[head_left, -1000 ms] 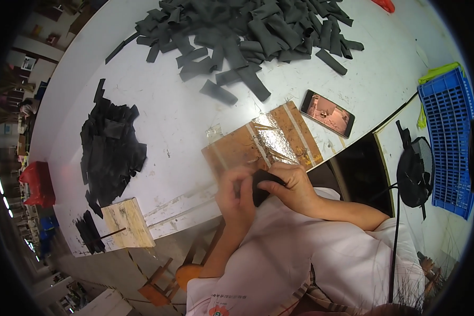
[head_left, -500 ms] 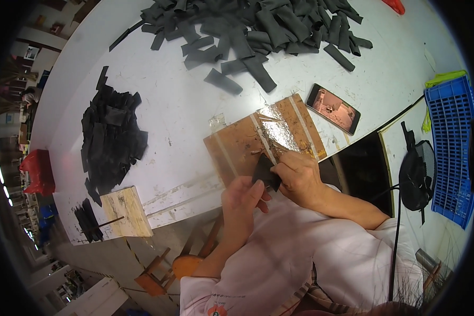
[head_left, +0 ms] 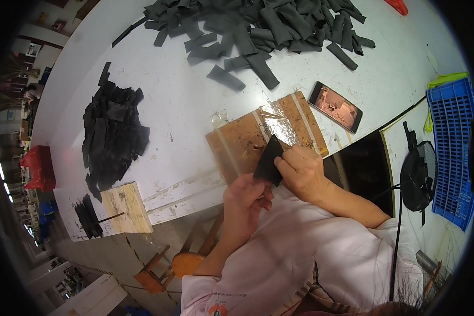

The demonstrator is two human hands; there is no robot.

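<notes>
Between my two hands is a flat piece of black fabric [head_left: 269, 162], tilted above the near edge of a brown board [head_left: 227, 152]. My left hand [head_left: 244, 195] pinches its lower left corner with thumb and fingers. My right hand [head_left: 302, 171] is closed in a fist on the piece's right edge. Clear tape strips cross the board, and a shiny film patch [head_left: 277, 126] lies on it. A pile of flat black pieces [head_left: 113, 131] is on the table to the left; a big heap of dark rolled strips [head_left: 258, 31] lies at the far side.
A phone [head_left: 335, 107] with a lit screen lies right of the board. A small wooden block [head_left: 126, 207] with a thin rod is at the table's left front edge, beside more black pieces [head_left: 88, 217]. A blue plastic crate [head_left: 452, 152] and a black mesh item [head_left: 418, 179] are at right.
The black piece has been raised and turned, so more of its flat face shows above my fingers. My right hand has shifted slightly; my left hand stays at the lower corner.
</notes>
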